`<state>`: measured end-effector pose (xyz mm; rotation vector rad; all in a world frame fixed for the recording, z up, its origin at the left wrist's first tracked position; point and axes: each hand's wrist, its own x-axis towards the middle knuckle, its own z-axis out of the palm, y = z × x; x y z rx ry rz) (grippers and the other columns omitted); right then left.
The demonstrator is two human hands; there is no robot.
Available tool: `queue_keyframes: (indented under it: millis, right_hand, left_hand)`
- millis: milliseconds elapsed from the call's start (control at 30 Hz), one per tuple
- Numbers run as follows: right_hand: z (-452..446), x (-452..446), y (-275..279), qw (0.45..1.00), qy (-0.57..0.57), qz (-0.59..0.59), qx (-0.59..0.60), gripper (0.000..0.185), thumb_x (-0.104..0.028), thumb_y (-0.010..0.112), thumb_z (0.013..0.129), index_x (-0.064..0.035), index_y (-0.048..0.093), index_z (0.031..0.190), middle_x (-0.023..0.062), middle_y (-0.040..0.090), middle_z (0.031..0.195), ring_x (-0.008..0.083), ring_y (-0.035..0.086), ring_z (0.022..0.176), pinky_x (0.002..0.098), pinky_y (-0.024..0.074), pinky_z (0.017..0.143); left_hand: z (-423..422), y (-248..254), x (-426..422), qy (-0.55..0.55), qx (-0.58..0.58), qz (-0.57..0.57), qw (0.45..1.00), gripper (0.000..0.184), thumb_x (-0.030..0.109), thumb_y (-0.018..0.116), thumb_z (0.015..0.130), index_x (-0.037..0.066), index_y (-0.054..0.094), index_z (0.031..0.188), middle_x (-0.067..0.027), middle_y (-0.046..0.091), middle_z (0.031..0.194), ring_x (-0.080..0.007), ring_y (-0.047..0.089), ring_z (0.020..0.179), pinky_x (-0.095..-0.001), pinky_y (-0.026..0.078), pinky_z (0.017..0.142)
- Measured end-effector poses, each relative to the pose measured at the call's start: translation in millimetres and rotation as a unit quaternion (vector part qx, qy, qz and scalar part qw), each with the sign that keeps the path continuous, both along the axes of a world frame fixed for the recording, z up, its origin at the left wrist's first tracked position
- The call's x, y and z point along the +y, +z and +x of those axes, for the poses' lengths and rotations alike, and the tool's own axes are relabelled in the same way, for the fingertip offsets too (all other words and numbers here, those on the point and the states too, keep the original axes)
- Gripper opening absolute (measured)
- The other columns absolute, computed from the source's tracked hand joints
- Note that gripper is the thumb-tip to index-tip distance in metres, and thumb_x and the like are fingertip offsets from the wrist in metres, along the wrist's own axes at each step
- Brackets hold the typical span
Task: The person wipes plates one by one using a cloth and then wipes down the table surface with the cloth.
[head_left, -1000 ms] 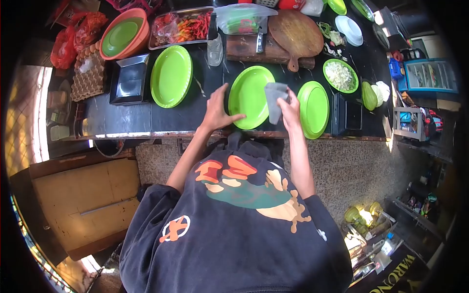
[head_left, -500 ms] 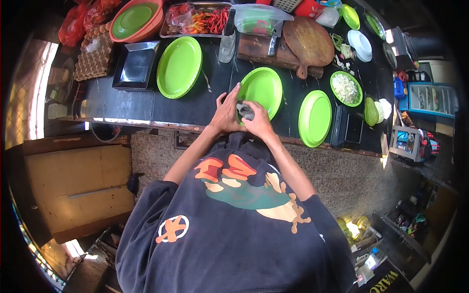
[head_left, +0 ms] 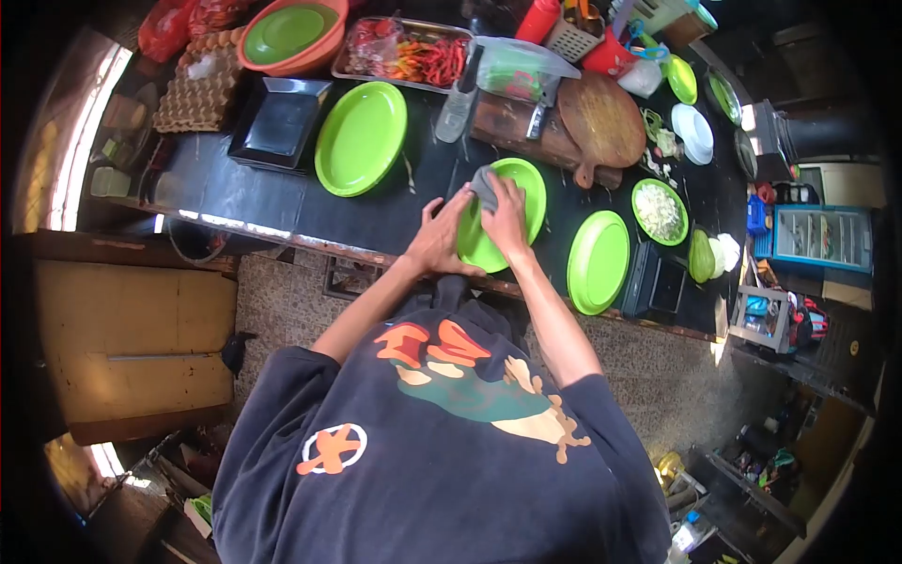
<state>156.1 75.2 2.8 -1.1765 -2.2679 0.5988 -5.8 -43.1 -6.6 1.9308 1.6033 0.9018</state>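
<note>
A green oval plate (head_left: 523, 194) lies in front of me near the counter's edge. My left hand (head_left: 438, 237) grips its left rim, with the thumb along the near side. My right hand (head_left: 505, 216) is closed on a grey cloth (head_left: 483, 187) and presses it against the plate's upper left part. Its fingers hide some of the cloth. To the left rests another green plate (head_left: 360, 138), and to the right an upturned-looking green plate (head_left: 598, 262).
Beyond the plate are a wooden board (head_left: 601, 122), a knife (head_left: 536, 120) and a grater-like metal tool (head_left: 455, 115). Black square plates (head_left: 279, 122), egg trays (head_left: 195, 99) and a tray of chillies (head_left: 418, 56) stand left. A plate of chopped white food (head_left: 659, 212) and a green vegetable (head_left: 701, 256) sit right.
My right hand has moved the grey cloth from the plate's near left side up to its far left rim. My left hand stays at the left edge. The whole view has tilted slightly.
</note>
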Motion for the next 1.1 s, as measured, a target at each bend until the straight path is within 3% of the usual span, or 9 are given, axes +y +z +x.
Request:
queue_keyframes:
  millis: [133,333,400,500,567,767,867,1000,1100]
  right_hand:
    - [22,2,11,0.995,0.054,-0.083,0.028,0.062,0.003,0.071,0.076,-0.0097,0.07,0.136,0.0175,0.066,0.121,0.0425,0.061,0.112,0.0487,0.0515,0.102]
    - [-12,41,44,1.0,0.007,0.011,-0.027,0.058,0.002,0.074,0.077,-0.0141,0.073,0.132,0.0153,0.062,0.121,0.0399,0.059,0.111,0.0468,0.0519,0.101]
    - [-11,35,28,0.987,0.132,0.04,-0.08,0.065,0.0,0.08,0.074,-0.0189,0.073,0.135,0.0122,0.059,0.122,0.0359,0.057,0.114,0.0482,0.0509,0.102]
    - [-5,43,23,0.984,0.143,0.07,-0.077,0.061,-0.003,0.081,0.075,-0.0217,0.076,0.133,0.0106,0.058,0.122,0.0346,0.057,0.112,0.047,0.0519,0.099]
    - [7,62,24,0.982,0.072,0.104,-0.143,0.059,-0.004,0.081,0.077,-0.0239,0.077,0.132,0.0105,0.059,0.119,0.0345,0.057,0.11,0.0448,0.0523,0.096]
    - [62,74,17,0.996,-0.023,0.029,-0.085,0.06,-0.002,0.077,0.078,-0.0203,0.077,0.135,0.0121,0.062,0.111,0.0358,0.058,0.105,0.0456,0.0504,0.096]
    - [79,39,3,0.997,-0.078,0.004,-0.009,0.061,-0.001,0.075,0.077,-0.0182,0.076,0.136,0.0127,0.062,0.11,0.0355,0.059,0.105,0.0452,0.0498,0.096]
    - [82,-44,18,0.978,-0.155,-0.139,0.023,0.058,0.001,0.072,0.078,-0.02,0.079,0.132,0.0121,0.063,0.108,0.0349,0.062,0.104,0.0452,0.0517,0.097]
    - [82,-85,27,0.98,-0.116,-0.154,0.05,0.052,-0.003,0.073,0.08,-0.0189,0.081,0.128,0.0128,0.067,0.106,0.0331,0.069,0.104,0.0418,0.0552,0.094]
  left_hand:
    - [2,4,-5,-0.003,0.024,-0.011,1.0,0.153,0.078,0.09,0.055,0.005,0.017,0.168,-0.021,0.019,0.178,-0.0328,0.023,0.165,-0.0603,0.018,0.127]
    - [3,8,-3,-0.002,0.03,0.009,1.0,0.15,0.083,0.085,0.059,0.004,0.02,0.168,-0.0208,0.021,0.178,-0.032,0.023,0.165,-0.0594,0.017,0.129]
    - [5,8,-3,-0.004,0.095,-0.028,0.995,0.145,0.088,0.08,0.061,0.004,0.027,0.167,-0.0207,0.025,0.176,-0.0314,0.023,0.165,-0.0581,0.017,0.129]
    - [6,11,-2,-0.003,0.113,-0.038,0.993,0.141,0.09,0.076,0.062,0.002,0.035,0.164,-0.0174,0.028,0.176,-0.0302,0.025,0.164,-0.0571,0.016,0.13]
    - [7,12,-4,0.009,0.124,-0.017,0.992,0.137,0.09,0.076,0.063,0.001,0.04,0.161,-0.0146,0.028,0.177,-0.0299,0.026,0.164,-0.0569,0.017,0.131]
    - [8,17,-2,0.013,0.119,-0.031,0.992,0.136,0.09,0.075,0.063,0.002,0.041,0.16,-0.0125,0.029,0.177,-0.0291,0.026,0.164,-0.0553,0.017,0.131]
    - [10,14,0,0.012,0.118,-0.037,0.992,0.137,0.09,0.076,0.062,0.002,0.042,0.161,-0.0116,0.029,0.177,-0.0282,0.026,0.164,-0.055,0.018,0.131]
    - [10,9,1,0.014,0.119,-0.025,0.992,0.14,0.091,0.076,0.06,0.003,0.04,0.162,-0.0124,0.03,0.177,-0.0289,0.026,0.164,-0.0562,0.018,0.13]
    - [11,8,1,0.018,0.122,-0.024,0.992,0.142,0.093,0.076,0.059,0.006,0.035,0.164,-0.0132,0.028,0.177,-0.0296,0.026,0.164,-0.058,0.017,0.129]
